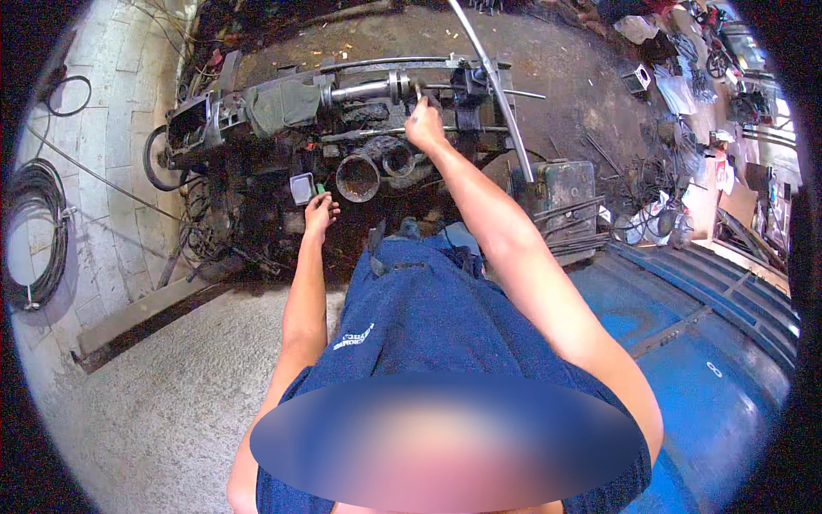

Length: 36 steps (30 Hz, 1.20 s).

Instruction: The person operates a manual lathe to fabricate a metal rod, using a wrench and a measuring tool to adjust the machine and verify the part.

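Observation:
Ahead of me lies a dark, greasy lathe-like machine (287, 107) with a bright metal shaft (364, 91) running across it. My right hand (425, 128) reaches over the machine, fingers closed, at the right end of the shaft's shiny collar (397, 87). What it grips, next to a small brownish piece, is too small to make out. Lower and to the left, my left hand (320, 214) has its fingertips bent at a small green piece (321, 188), apparently gripping it. Beside that piece is a pale grey rectangular box or tray (301, 188). Two round, open metal cups (358, 178) sit between my hands.
A long metal bar (497, 86) slants past the machine's right end. Right of the machine stands a worn green-grey metal box (567, 193) with rods beside it. Blue metal panels (711, 377) lie at right. A coiled black hose (38, 231) hangs on the left wall.

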Tool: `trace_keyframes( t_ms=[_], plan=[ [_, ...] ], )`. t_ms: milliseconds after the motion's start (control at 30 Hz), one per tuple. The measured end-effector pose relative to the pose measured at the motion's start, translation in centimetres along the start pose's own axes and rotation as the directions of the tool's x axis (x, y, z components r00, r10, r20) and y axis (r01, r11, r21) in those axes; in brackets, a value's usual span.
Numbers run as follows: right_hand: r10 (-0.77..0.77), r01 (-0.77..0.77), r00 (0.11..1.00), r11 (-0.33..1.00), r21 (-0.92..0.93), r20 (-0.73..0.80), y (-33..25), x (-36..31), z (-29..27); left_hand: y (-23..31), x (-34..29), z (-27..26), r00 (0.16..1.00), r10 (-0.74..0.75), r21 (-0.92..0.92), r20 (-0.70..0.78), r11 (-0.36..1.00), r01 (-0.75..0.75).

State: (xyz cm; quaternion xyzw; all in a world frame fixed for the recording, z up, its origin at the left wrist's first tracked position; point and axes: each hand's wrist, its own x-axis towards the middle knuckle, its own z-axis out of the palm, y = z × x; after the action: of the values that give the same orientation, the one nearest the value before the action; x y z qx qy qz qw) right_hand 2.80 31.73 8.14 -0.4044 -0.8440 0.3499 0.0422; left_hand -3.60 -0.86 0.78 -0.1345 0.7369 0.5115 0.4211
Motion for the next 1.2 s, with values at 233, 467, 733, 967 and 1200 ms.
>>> trace_keyframes(
  t_ms=[233, 467, 733, 967, 1200],
  plan=[
    [0.049, -0.048, 0.994, 0.999, -0.021, 0.096, 1.1, -5.6, -2.0, -0.7, 0.4, 0.1, 0.999, 0.041, -0.038, 0.009, 0.998, -0.04],
    [-0.5, 0.466, 0.865, 0.831, -0.305, -0.038, 1.6, -2.5, -11.8, -0.7, 0.6, -0.1, 0.998, 0.051, -0.013, 0.033, 0.999, -0.051],
    [-0.714, 0.685, 0.687, 0.575, -0.447, 0.136, 5.1, 2.5, -15.6, -1.0, 0.9, -0.3, 0.996, 0.079, -0.026, 0.046, 0.997, -0.078],
    [-0.74, 0.718, 0.663, 0.584, -0.379, 0.114, 5.8, 2.9, -14.6, -0.9, 0.5, 0.0, 0.998, 0.055, -0.038, 0.021, 0.998, -0.054],
    [-0.687, 0.664, 0.714, 0.605, -0.439, 0.134, 6.3, 3.3, -14.0, -0.2, 0.1, -0.1, 1.0, 0.015, 0.005, 0.001, 1.0, -0.015]
  ],
)
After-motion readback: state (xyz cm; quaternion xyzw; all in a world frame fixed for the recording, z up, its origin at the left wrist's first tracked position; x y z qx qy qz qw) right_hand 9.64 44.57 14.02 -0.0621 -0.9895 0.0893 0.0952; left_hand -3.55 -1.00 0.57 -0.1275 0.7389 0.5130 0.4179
